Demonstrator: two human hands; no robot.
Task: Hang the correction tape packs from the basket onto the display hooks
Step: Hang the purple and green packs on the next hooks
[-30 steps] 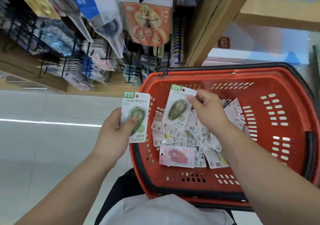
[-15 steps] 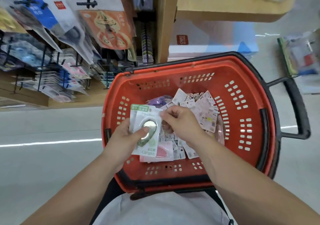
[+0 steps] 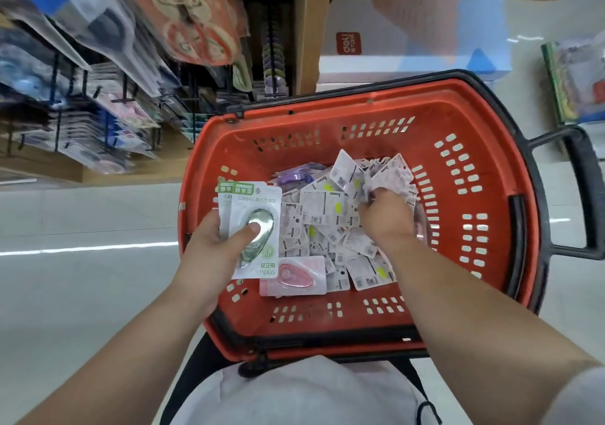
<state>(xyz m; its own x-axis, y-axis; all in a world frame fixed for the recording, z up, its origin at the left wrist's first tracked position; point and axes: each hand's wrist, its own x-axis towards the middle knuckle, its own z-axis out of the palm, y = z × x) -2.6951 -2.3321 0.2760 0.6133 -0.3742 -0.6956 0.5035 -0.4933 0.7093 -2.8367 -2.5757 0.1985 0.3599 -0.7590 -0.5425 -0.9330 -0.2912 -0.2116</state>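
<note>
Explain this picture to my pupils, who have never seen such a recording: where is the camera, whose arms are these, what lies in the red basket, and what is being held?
There is no machine here. A person wears a wide-angle camera on the head, so you look down along their two bare arms. In front of them is a red basket holding a loose pile of correction tape packs. Most lie face down, and a pink pack lies face up near the front. The left hand holds two green packs stacked together, with the thumb pressed on the top one. The right hand digs into the pile; whether it has gripped a pack is hidden. At upper left are the display hooks, with goods hanging from them.
</note>
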